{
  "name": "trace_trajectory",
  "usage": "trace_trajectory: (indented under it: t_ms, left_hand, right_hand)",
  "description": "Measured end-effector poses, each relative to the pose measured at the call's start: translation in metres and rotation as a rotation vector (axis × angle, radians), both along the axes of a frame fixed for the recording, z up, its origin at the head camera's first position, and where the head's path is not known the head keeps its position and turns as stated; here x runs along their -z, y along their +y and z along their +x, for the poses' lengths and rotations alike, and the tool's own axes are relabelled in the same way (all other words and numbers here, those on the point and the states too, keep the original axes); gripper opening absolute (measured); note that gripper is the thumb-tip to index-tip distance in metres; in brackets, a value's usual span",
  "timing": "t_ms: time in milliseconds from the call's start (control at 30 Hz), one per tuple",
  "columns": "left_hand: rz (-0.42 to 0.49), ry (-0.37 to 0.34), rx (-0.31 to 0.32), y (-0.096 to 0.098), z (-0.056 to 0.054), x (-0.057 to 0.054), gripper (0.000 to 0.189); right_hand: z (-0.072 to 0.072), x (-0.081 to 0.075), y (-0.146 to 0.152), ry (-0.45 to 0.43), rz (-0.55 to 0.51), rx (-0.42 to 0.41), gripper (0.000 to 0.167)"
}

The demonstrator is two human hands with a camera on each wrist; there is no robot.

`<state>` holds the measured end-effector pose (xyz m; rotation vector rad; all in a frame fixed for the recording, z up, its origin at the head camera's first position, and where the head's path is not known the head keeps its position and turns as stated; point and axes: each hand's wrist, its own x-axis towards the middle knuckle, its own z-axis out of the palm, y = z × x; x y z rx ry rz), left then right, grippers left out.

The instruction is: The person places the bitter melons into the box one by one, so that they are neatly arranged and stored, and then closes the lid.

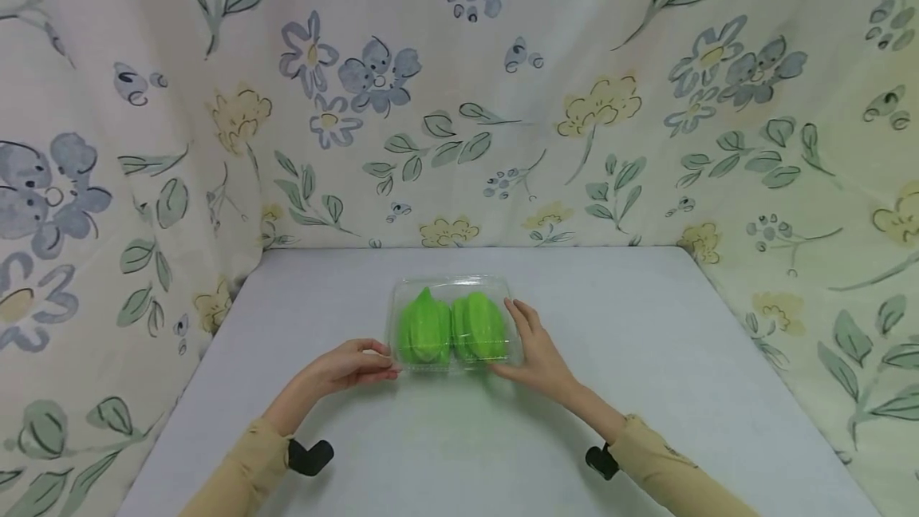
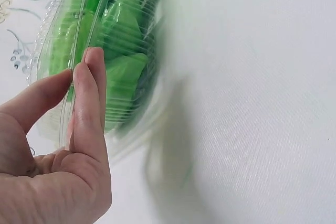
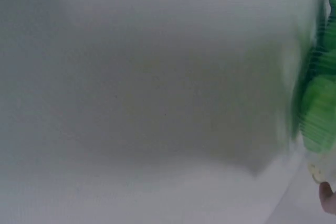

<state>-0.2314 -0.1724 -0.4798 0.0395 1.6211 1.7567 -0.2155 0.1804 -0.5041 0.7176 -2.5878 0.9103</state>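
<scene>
A clear plastic clamshell box [image 1: 448,284] is in the middle of the table in the head view. Inside it, side by side, are two bright green ridged pieces that look like star fruits, a left one [image 1: 425,329] and a right one [image 1: 479,327]. My left hand [image 2: 68,145] pinches the box's rim between thumb and fingers at its front left corner. At the right side, my right hand [image 1: 538,353] holds the box, thumb along the front edge and fingers by the right wall. The right wrist view catches only part of the green contents [image 3: 320,111].
The box is over a white table [image 1: 345,286]. Behind and beside the table hangs a floral curtain [image 1: 459,102]. A black strap piece [image 1: 310,458] is on the left wrist, another [image 1: 601,463] on the right.
</scene>
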Motion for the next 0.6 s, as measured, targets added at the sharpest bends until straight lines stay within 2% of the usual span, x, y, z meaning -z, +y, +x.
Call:
trace_trajectory:
  t_ms: [233, 333, 400, 500, 600]
  left_hand:
    - [0.034, 0.007, 0.017, -0.001, 0.0, 0.0, 0.024]
    - [0.027, 0.024, 0.03, -0.001, -0.001, 0.0, 0.026]
    - [0.012, 0.038, 0.037, -0.001, -0.002, -0.001, 0.028]
    - [-0.02, 0.057, 0.041, 0.0, -0.003, -0.002, 0.032]
    - [-0.065, 0.077, 0.035, 0.001, -0.003, -0.003, 0.031]
  right_hand:
    - [0.005, 0.01, -0.011, 0.108, 0.001, 0.102, 0.093]
    - [0.007, 0.01, -0.012, 0.071, -0.029, 0.118, 0.091]
    - [0.006, 0.009, -0.008, -0.024, -0.056, 0.108, 0.097]
    - [0.002, 0.009, 0.005, -0.238, -0.125, 0.087, 0.102]
    - [0.0, 0.007, 0.019, -0.45, -0.205, 0.062, 0.082]
